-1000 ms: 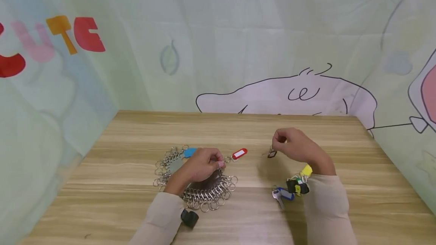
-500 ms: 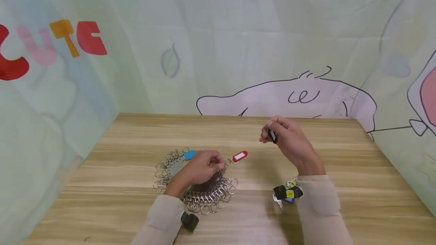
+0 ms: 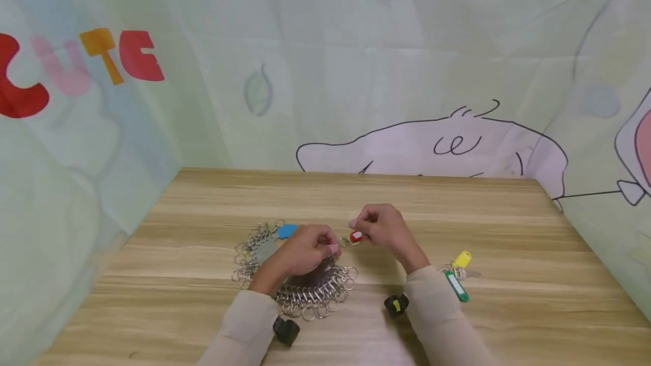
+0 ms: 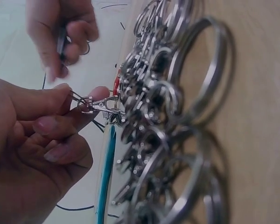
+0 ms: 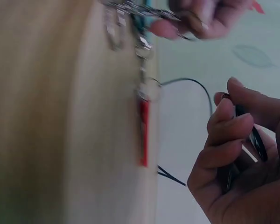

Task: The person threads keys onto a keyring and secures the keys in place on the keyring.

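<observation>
My left hand [image 3: 305, 248] pinches the ring end of a metal swivel clasp [image 4: 100, 103], one of a bunch of clasps with split rings [image 3: 310, 298] laid in a circle on the table. My right hand [image 3: 382, 233] is close by on the right, its curled fingers holding a black key tag [image 5: 257, 142]; what else is in that hand is hard to make out. Just below its fingers lies a red key tag [image 3: 355, 236] with a small ring [image 3: 343, 242], partly covered in the head view. A blue tag [image 3: 287, 231] lies at the circle's back edge.
On the right of the wooden table [image 3: 534, 230] lie a yellow key tag [image 3: 463, 259], a green key tag [image 3: 458, 287] and a key [image 3: 474, 274]. A printed curtain [image 3: 330, 72] stands behind the table's back edge.
My right hand has lifted the black key tag off the table and carried it leftward to beside my left hand. My left hand has kept its place and pinch.
</observation>
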